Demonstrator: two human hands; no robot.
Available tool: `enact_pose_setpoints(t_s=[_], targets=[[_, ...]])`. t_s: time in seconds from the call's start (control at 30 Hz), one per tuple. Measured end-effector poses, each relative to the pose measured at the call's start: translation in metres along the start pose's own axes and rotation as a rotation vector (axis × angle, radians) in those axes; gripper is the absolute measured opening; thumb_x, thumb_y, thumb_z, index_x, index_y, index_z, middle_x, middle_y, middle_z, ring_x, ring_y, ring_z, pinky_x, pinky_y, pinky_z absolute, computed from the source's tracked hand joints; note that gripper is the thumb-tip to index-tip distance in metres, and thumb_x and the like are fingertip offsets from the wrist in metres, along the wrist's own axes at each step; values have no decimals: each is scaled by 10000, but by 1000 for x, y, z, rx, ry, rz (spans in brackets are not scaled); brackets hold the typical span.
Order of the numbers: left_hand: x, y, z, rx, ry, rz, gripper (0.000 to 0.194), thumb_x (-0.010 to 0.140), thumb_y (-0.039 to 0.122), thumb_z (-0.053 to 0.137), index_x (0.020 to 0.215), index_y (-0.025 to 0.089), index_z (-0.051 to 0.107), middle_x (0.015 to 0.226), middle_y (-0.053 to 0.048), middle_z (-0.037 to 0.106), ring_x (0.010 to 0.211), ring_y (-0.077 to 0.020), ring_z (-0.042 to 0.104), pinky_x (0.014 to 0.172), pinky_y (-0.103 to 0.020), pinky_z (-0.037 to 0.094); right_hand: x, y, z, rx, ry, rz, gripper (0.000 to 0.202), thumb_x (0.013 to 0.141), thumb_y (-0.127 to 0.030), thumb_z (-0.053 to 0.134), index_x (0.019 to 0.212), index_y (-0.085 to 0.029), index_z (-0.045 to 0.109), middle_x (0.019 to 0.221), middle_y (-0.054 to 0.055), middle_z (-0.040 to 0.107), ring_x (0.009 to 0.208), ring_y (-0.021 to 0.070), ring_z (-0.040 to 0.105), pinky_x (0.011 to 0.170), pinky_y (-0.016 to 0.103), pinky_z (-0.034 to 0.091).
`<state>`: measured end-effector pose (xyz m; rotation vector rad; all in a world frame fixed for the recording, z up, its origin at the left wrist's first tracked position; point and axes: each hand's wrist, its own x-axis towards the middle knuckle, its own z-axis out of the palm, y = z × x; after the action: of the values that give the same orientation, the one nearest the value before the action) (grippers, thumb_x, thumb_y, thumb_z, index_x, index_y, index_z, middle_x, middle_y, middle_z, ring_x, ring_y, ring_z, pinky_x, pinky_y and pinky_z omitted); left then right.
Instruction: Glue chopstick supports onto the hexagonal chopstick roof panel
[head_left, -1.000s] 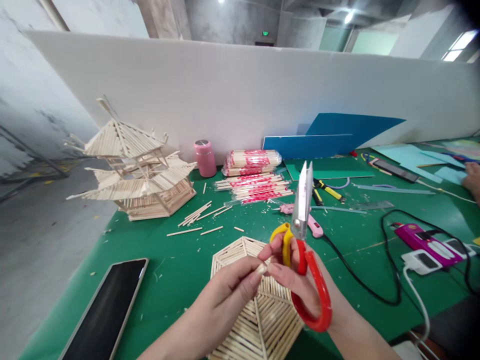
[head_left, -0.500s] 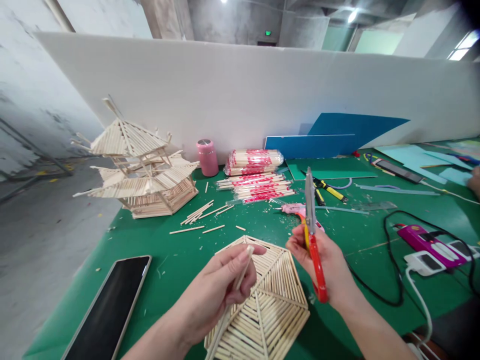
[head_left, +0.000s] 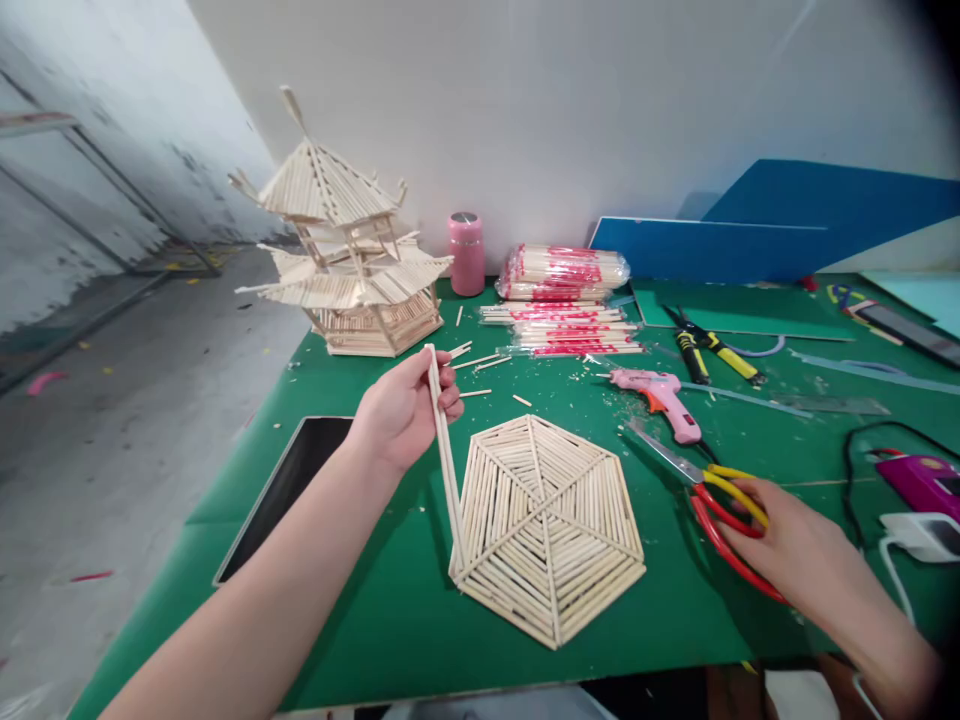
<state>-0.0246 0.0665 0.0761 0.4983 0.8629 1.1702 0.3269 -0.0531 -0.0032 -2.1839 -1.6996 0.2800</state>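
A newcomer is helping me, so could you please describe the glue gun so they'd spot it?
On the green table, find the flat stick panel. Beyond its right side, between the black-and-yellow pliers and the red-and-yellow scissors, lies the glue gun. Unlike both, it is pink, with an orange trigger.

Single head-height view, facing forward and down, fairly near

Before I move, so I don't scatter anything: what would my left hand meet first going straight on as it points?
Your left hand would probably meet the loose sticks first, though it may pass above them; depth is unclear.
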Motion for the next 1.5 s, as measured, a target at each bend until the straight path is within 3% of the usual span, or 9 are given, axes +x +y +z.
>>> enact_pose_setpoints(t_s=[0.13,0.27,0.43,0.5,0.67,0.83,1.0,1.23,1.5], targets=[[-2,-6,-2,-50,23,-1,241,855,176,332,688,129,500,500,21,412,376,-88,395,380,-206,329,-8,-12,-8,-233,8,-96,342,719,-424,528,951,-175,504,972,181,576,869,329,559,736,426,430],[-7,-16,1,-121,28,-22,261,860,184,306,676,138,485,487,24,394,368,-88,377,376,-206,320,-27,-65,-3,-10,216,-306,309,762,-319,523,1046,-215,462,960,105,573,878,270,544,792,412,407],[-19,-37,15,-230,50,-34,270,865,144,270,660,155,445,489,33,378,379,-78,389,401,-197,349,-44,-140,35,400,-50,-708,446,796,-197,486,1212,-232,328,879,59,588,798,200,544,715,369,433],[-25,-45,21,-260,77,-28,291,872,142,244,644,156,423,520,17,415,421,-82,444,445,-205,394,-47,-157,44,556,-38,-776,421,781,-190,512,1177,-238,376,849,53,582,757,192,540,663,347,442],[-43,-61,20,-217,105,-54,248,866,178,295,721,129,490,673,-69,548,629,-167,588,576,-299,474,-48,-166,31,863,123,-511,174,781,-164,512,934,-234,557,792,26,569,723,166,547,628,299,436],[-62,-70,-7,-64,178,25,173,831,179,405,806,104,559,729,-84,591,654,-153,586,611,-287,461,-29,-154,8,1179,251,-131,102,777,-282,529,805,-221,604,703,3,554,562,114,472,530,268,401],[-75,-67,-34,141,266,246,108,683,223,643,707,120,626,664,-18,596,608,-108,526,606,-214,415,-11,-148,-5,1484,142,-36,52,724,-262,590,733,-223,623,723,-4,551,517,74,417,500,248,391],[-88,-49,-34,850,67,574,153,762,225,543,816,209,685,778,-36,636,762,-175,553,708,-265,400,-8,-157,-16,1407,34,-127,65,716,-260,595,691,-220,639,654,-15,540,492,73,397,471,241,365],[-89,-28,-42,1051,64,704,57,669,205,641,612,202,650,588,9,569,573,-140,486,559,-247,349,4,-192,-34,1045,-38,-399,124,751,-312,567,727,-204,624,585,-23,486,497,83,391,449,234,326]])
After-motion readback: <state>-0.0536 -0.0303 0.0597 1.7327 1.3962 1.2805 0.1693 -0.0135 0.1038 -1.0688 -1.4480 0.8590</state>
